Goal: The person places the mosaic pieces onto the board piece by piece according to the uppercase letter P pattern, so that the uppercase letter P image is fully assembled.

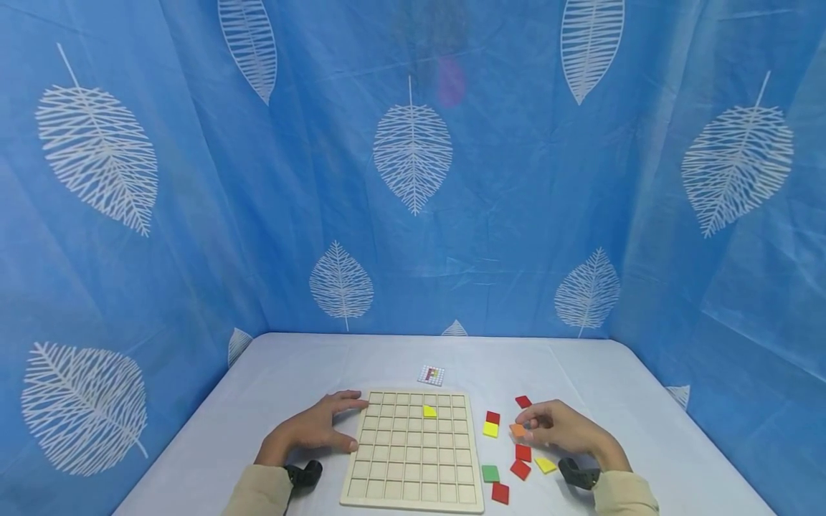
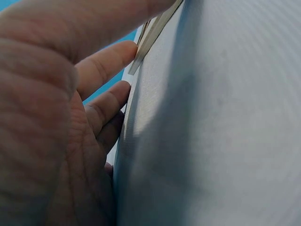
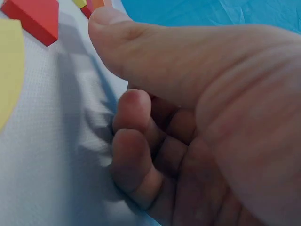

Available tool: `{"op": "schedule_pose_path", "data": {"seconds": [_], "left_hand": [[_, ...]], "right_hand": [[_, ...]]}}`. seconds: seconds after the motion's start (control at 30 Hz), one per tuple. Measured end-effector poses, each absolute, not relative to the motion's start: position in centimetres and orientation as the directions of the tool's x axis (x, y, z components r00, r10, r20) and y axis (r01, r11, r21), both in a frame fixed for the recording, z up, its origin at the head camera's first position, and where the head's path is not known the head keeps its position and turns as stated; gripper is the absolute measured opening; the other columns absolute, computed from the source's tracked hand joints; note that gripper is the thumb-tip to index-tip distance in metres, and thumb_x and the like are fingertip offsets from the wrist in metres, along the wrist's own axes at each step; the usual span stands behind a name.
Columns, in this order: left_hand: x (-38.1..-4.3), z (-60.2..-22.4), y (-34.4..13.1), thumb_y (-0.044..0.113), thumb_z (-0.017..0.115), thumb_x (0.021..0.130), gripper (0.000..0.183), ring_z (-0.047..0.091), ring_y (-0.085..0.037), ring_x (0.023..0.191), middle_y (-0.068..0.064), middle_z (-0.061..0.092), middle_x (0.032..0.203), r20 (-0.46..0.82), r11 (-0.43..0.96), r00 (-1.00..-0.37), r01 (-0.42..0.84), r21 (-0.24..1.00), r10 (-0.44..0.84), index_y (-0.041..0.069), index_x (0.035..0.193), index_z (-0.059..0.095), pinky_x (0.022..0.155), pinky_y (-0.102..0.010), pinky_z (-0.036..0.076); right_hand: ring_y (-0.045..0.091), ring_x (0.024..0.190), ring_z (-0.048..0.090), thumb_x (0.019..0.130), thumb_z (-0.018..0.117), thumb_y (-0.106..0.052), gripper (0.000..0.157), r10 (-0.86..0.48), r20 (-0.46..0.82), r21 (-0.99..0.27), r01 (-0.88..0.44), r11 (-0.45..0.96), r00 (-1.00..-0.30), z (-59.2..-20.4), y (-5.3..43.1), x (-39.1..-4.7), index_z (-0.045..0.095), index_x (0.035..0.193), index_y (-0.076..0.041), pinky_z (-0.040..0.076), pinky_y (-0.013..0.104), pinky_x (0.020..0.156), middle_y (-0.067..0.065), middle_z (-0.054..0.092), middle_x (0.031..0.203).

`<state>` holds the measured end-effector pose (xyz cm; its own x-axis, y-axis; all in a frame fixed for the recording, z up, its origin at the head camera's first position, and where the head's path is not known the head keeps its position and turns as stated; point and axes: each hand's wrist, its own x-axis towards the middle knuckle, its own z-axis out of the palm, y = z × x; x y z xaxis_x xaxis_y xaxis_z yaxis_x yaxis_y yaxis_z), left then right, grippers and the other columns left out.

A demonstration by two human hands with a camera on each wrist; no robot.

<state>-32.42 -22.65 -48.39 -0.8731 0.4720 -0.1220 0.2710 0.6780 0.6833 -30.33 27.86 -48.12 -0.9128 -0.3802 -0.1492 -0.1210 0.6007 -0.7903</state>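
Blue curtains (image 1: 503, 215) printed with white leaves (image 1: 413, 154) hang behind and on both sides of the white table (image 1: 581, 373).

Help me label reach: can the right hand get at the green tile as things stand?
Probably yes: the green tile lies uncovered beside the board, with only flat red tiles between it and the right hand. That hand pinches an orange tile, though, which may need releasing first.

1 orange tile (image 1: 518, 430) in right hand (image 1: 563, 428)
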Motion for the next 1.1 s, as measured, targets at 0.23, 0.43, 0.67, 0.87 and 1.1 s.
{"op": "schedule_pose_path", "data": {"seconds": [0.23,0.43,0.67,0.87,1.1], "left_hand": [[-32.4,-48.3,-22.6,0.046,0.085,0.074,0.081,0.020,-0.045,0.151,-0.009,0.032,0.163,-0.130,0.670,-0.873,0.258,0.696,0.471,0.029,0.146,0.053,0.113,-0.076,0.017],[-32.3,-48.2,-22.6,0.047,0.086,0.073,0.081,0.021,-0.045,0.151,-0.009,0.033,0.162,-0.122,0.672,-0.873,0.266,0.691,0.471,0.028,0.146,0.053,0.114,-0.076,0.017],[-32.3,-48.3,-22.7,0.047,0.085,0.073,0.081,0.021,-0.045,0.151,-0.009,0.033,0.162,-0.118,0.673,-0.874,0.269,0.689,0.471,0.028,0.146,0.054,0.114,-0.076,0.016],[-32.3,-48.5,-22.7,0.048,0.085,0.072,0.082,0.021,-0.045,0.151,-0.009,0.033,0.162,-0.116,0.676,-0.875,0.272,0.684,0.470,0.028,0.146,0.054,0.114,-0.076,0.017],[-32.2,-48.4,-22.6,0.048,0.085,0.072,0.082,0.021,-0.045,0.151,-0.009,0.033,0.162,-0.113,0.676,-0.878,0.271,0.685,0.466,0.028,0.145,0.054,0.114,-0.076,0.017]], "right_hand": [[0.016,0.070,0.052,0.088,0.078,-0.023,0.034,-0.369,-0.135,-0.825,-0.102,0.555,-0.920,-48.0,27.9,-30.1,0.070,0.116,-0.007,0.046,0.027,0.057,0.003,0.057,0.088],[0.015,0.067,0.053,0.089,0.076,-0.023,0.035,-0.357,-0.108,-0.828,-0.114,0.549,-0.928,-47.5,27.6,-30.0,0.069,0.119,-0.006,0.046,0.025,0.055,0.003,0.054,0.087],[0.019,0.078,0.053,0.088,0.077,-0.024,0.037,-0.266,-0.083,-0.798,-0.096,0.595,-0.960,-47.2,26.9,-30.2,0.069,0.121,-0.010,0.046,0.026,0.058,0.004,0.056,0.089],[0.019,0.083,0.055,0.089,0.076,-0.022,0.031,-0.207,-0.038,-0.797,-0.095,0.596,-0.978,-46.5,26.2,-30.3,0.069,0.117,-0.009,0.049,0.028,0.064,0.004,0.061,0.092],[0.019,0.086,0.055,0.089,0.076,-0.017,0.028,-0.122,0.052,-0.773,-0.117,0.624,-0.991,-44.9,25.2,-30.2,0.070,0.116,-0.012,0.049,0.027,0.064,0.004,0.057,0.089]]}}
